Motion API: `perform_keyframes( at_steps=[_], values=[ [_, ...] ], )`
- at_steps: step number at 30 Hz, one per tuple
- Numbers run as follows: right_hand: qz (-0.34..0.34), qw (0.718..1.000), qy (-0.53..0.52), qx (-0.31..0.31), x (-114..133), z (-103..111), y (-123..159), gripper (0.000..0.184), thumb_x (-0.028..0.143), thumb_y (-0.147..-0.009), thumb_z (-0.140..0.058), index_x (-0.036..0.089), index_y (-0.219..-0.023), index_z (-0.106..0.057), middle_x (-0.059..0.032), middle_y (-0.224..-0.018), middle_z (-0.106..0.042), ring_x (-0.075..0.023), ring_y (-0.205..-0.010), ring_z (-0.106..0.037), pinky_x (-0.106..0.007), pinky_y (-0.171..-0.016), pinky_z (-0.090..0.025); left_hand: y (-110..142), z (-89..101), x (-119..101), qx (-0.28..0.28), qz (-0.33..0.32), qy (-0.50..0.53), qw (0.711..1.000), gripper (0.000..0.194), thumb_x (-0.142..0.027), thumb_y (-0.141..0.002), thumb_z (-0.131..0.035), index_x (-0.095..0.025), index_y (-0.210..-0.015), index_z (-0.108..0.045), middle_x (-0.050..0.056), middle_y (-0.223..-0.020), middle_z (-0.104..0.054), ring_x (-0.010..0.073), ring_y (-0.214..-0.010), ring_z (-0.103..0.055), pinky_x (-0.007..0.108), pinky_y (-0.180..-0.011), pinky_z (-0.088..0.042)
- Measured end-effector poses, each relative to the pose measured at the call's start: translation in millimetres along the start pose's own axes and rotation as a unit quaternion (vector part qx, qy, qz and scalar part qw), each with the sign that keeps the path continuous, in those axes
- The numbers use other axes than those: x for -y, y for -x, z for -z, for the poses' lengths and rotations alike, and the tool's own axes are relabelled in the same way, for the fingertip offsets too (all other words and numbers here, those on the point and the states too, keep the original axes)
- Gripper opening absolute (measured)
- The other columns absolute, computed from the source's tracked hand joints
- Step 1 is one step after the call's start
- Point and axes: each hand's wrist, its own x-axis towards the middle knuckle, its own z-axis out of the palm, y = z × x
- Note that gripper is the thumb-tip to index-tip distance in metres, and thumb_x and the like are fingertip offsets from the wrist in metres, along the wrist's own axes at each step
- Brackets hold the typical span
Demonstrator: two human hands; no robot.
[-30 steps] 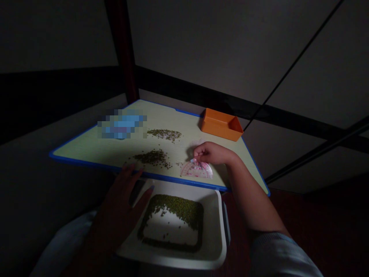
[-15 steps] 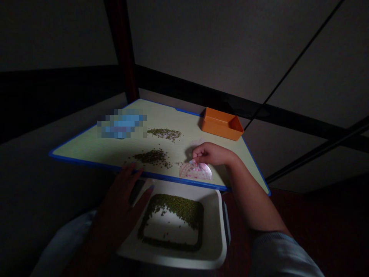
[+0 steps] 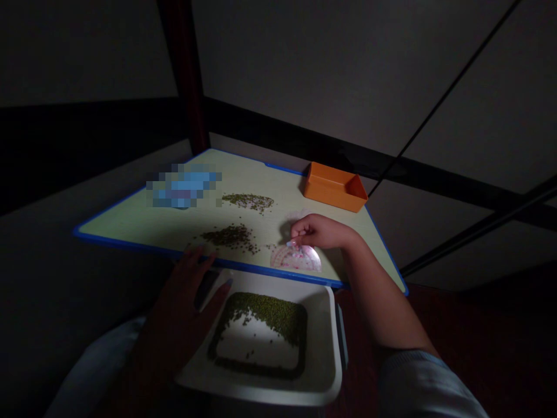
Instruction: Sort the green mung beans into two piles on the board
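Note:
My right hand is closed, thumb against curled fingers, on the top of a clear pink-patterned protractor near the table's front edge. In shadow, my left hand is open with spread fingers, its tips at the blue table edge beside a dark pile of small green beans. A second, thinner patch of beans lies farther back. Below the edge is a white plastic tub with green beans over part of its floor, mostly at the back and along the sides.
The pale tabletop has a blue rim. An orange open box stands at its back right corner. A blurred-out blue object lies at the left. Behind the table are a wall and a dark red post.

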Motion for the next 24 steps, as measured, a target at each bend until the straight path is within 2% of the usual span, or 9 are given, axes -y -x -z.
perform_keyframes(
  at_steps=[10,15,19,24],
  values=[
    [-0.015,1.0,-0.003,0.015,5,-4,-1,0.019,0.027,-0.083,-0.056,0.015,-0.069,-0.057,0.0039,-0.059,-0.057,-0.0072,-0.054,-0.046,-0.023,-0.056,-0.032,1,2.3,0,0.015,0.001,0.008,1.0,0.065,-0.064,-0.082,-0.039,-0.019,-0.129,-0.048,0.013,-0.147,-0.041,0.0262,-0.14,-0.031,0.052,-0.112,-0.03],
    [-0.039,0.999,0.029,-0.016,7,-6,-2,0.018,0.023,-0.082,-0.056,0.015,-0.067,-0.054,0.0039,-0.055,-0.055,-0.0078,-0.052,-0.045,-0.023,-0.055,-0.031,1,0.9,-1,0.002,-0.006,0.009,1.0,0.068,-0.065,-0.083,-0.037,-0.016,-0.129,-0.049,0.015,-0.147,-0.041,0.0259,-0.14,-0.031,0.05,-0.114,-0.028],
    [-0.055,0.997,0.047,-0.024,9,-4,-1,0.016,0.022,-0.082,-0.056,0.015,-0.067,-0.055,0.0027,-0.057,-0.058,-0.0082,-0.052,-0.047,-0.023,-0.055,-0.031,0,2.0,-3,0.018,0.009,0.006,1.0,0.073,-0.067,-0.082,-0.033,-0.013,-0.127,-0.05,0.017,-0.146,-0.042,0.0274,-0.139,-0.032,0.051,-0.113,-0.028],
    [-0.071,0.996,0.053,-0.032,10,1,4,0.015,0.016,-0.082,-0.053,0.015,-0.067,-0.054,0.0024,-0.057,-0.061,-0.0076,-0.052,-0.048,-0.022,-0.056,-0.033,-1,4.5,-4,0.022,0.011,0.006,1.0,0.066,-0.064,-0.083,-0.036,-0.017,-0.127,-0.05,0.014,-0.146,-0.041,0.0278,-0.14,-0.032,0.052,-0.113,-0.028]
  ],
)
